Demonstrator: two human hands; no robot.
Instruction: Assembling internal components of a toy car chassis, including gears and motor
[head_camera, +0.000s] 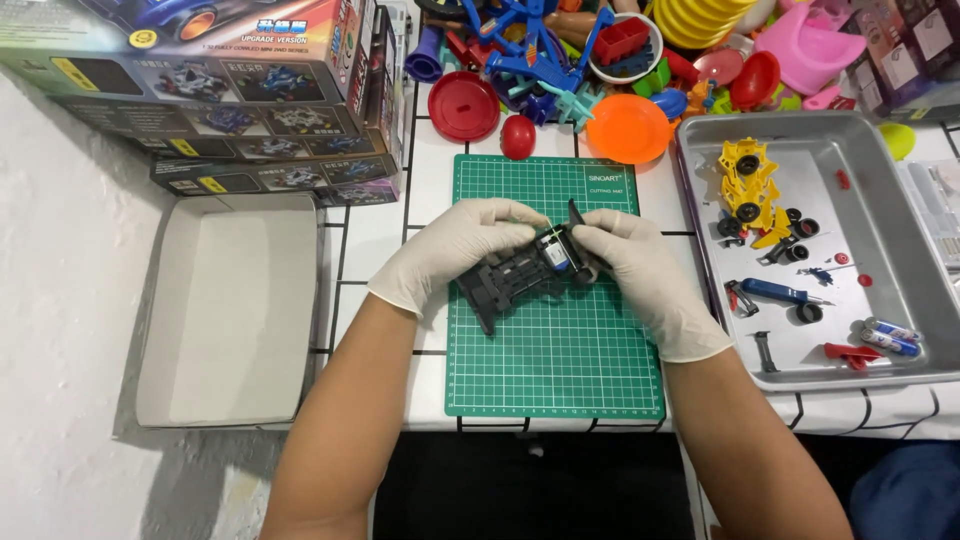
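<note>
Both my hands wear white gloves and hold a black toy car chassis (510, 277) just above a green cutting mat (555, 370). My left hand (455, 248) grips the chassis from the left and top. My right hand (630, 265) pinches its right end, where a small motor with a blue and white part (556, 257) sits. The chassis is tilted, its left end lower and nearer the mat.
A metal tray (880, 190) on the right holds yellow parts (748, 180), small black wheels, a blue screwdriver (775, 291), red bits and batteries. Colourful plastic toys (600, 60) crowd the back. Stacked toy boxes (220, 90) and an open cardboard lid (225, 310) lie at left.
</note>
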